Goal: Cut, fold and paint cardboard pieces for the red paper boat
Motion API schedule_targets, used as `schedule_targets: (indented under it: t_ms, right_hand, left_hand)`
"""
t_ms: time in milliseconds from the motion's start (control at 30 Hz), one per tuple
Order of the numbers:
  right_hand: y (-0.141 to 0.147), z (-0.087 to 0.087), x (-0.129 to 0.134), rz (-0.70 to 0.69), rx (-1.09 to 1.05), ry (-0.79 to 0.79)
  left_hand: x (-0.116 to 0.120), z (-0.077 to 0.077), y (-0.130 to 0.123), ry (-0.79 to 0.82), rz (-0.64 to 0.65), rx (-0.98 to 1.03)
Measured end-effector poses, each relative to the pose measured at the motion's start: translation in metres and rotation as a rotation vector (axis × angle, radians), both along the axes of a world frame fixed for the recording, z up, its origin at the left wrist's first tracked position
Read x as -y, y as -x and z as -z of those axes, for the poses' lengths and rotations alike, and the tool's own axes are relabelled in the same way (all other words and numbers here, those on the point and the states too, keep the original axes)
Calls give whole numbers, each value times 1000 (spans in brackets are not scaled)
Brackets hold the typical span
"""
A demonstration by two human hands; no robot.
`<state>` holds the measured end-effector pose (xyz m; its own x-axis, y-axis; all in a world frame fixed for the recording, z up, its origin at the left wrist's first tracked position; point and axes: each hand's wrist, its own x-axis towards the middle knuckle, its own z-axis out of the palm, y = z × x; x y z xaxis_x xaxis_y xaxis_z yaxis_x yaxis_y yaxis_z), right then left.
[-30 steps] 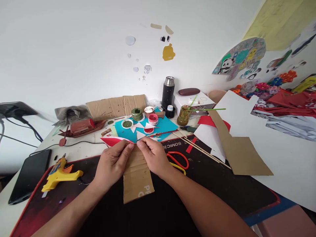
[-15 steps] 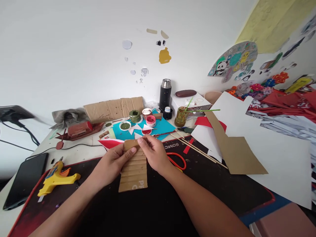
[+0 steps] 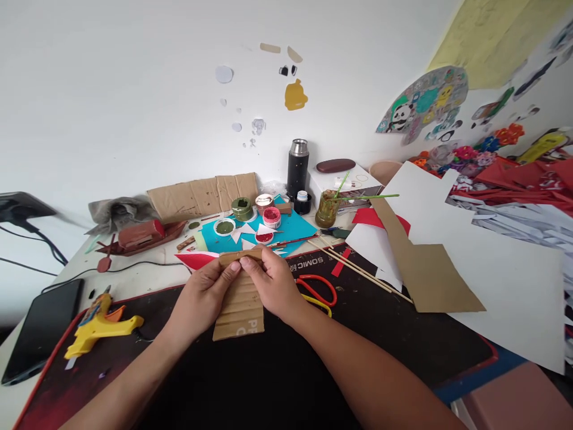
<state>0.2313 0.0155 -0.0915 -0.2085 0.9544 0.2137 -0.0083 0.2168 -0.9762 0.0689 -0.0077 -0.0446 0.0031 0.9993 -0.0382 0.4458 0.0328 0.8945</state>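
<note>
Here, both hands meet at the far end of a corrugated cardboard strip (image 3: 242,304), which is held above the dark mat (image 3: 367,328). The left hand (image 3: 200,294) pinches it with the thumb on the near face and the other fingers curled behind; the right hand (image 3: 278,285) grips it just beside, its thumb pressed close to the left thumb. The strip's near end, with pale printed letters, hangs free toward the body. Near the right wrist are scissors (image 3: 333,292) with one red and one yellow handle, their blades out of sight. On the left of the mat lies a yellow glue gun (image 3: 102,325), and beyond it, on the pale tabletop (image 3: 128,279), sits a reddish-brown model boat (image 3: 143,237). Past the hands, open paint pots (image 3: 271,217) stand on and around a turquoise sheet (image 3: 298,228), with a murky jar (image 3: 327,209) holding green-handled brushes to their right. Thin wooden sticks (image 3: 360,272) slant across the mat's far edge, near a flat piece of brown card (image 3: 441,280).
</note>
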Motion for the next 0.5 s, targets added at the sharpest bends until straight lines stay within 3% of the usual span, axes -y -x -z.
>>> schedule_targets:
  t_ms: [100, 300, 500]
  right_hand:
    - [0, 3, -3, 17, 14, 3]
    - [-6, -4, -5, -75, -111, 81]
    - [-4, -6, -2, -187, -197, 168]
  left_hand:
    - [-2, 1, 1, 42, -15, -21]
    - [-2, -11, 9, 227, 136, 161]
    - [-1, -12, 10, -15, -3, -2]
